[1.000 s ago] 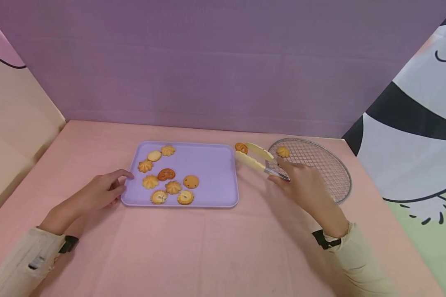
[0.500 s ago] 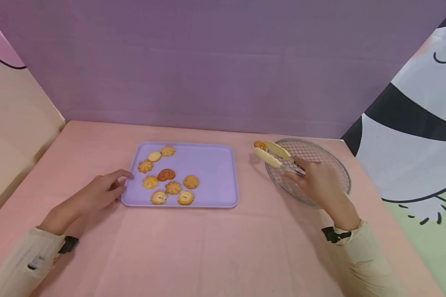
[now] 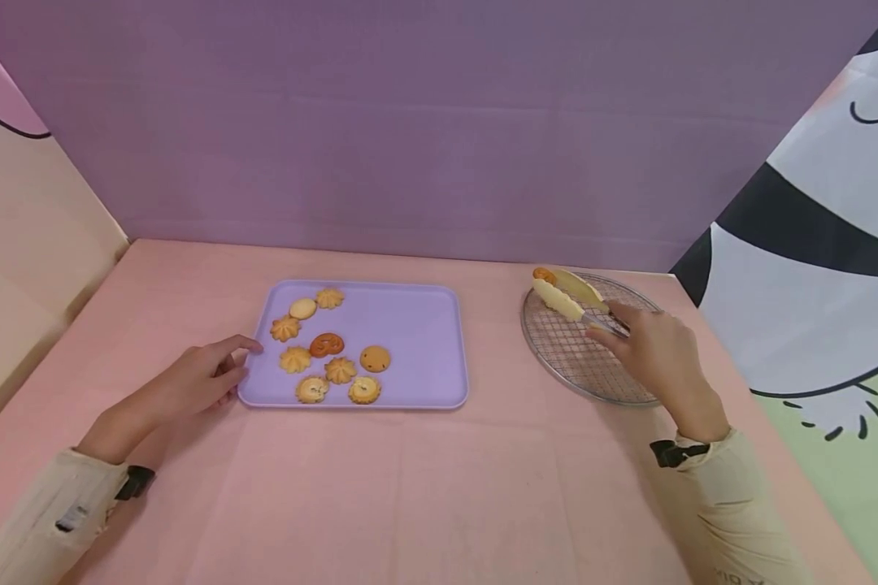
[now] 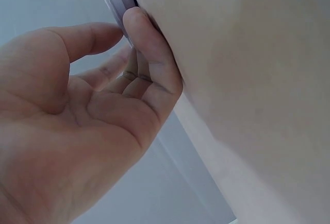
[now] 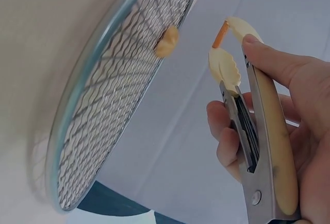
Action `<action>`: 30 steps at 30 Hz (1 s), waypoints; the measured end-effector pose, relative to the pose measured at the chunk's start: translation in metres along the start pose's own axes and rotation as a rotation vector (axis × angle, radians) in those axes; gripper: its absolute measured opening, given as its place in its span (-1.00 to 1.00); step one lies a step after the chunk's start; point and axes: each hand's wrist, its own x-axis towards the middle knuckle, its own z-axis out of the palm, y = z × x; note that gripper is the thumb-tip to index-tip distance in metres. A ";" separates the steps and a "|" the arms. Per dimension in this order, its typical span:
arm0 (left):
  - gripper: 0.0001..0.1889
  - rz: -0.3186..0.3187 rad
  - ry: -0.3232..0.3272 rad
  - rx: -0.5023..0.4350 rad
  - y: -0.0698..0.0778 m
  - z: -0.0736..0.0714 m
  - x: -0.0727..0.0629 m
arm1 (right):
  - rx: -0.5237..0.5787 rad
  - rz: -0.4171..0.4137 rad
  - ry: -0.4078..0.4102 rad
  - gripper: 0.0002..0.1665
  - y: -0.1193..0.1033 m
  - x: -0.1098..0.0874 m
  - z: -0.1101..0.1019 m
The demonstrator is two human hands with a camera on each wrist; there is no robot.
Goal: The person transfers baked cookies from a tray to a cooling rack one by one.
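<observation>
My right hand (image 3: pixel 662 353) grips a pair of tongs (image 5: pixel 268 136) with cream-coloured scalloped tips and metal arms. Between the tips is an orange-brown pretzel-shaped cookie (image 3: pixel 545 276), seen edge-on in the right wrist view. The tongs hang over the round wire rack (image 3: pixel 593 378); one star-shaped cookie (image 5: pixel 167 42) lies on the mesh, hidden behind the tongs in the head view. My left hand (image 3: pixel 197 378) rests at the left edge of the lilac tray (image 3: pixel 424 349), index finger touching the rim and the thumb (image 4: pixel 98 39) beside it.
On the tray lie several star-shaped cookies (image 3: pixel 295 359), a second pretzel-shaped cookie (image 3: pixel 327 344), round cookies (image 3: pixel 375 358) and tart-like cookies (image 3: pixel 365 390). A pink cloth (image 3: pixel 410 496) covers the table. Purple fabric (image 3: pixel 439 146) stands behind, and a panda-print panel (image 3: pixel 790 268) on the right.
The right hand has carried the tongs and pretzel-shaped cookie rightwards, from beside the tray's right edge to over the rack. The left hand and tray have stayed put.
</observation>
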 end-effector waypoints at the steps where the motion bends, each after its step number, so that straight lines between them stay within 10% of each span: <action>1: -0.62 0.001 -0.001 -0.004 0.000 0.000 0.000 | 0.000 0.006 0.000 -0.40 0.002 0.000 0.000; 30: -0.61 -0.007 0.006 -0.003 -0.001 0.000 -0.001 | -0.006 0.192 -0.111 -0.31 0.054 -0.007 0.003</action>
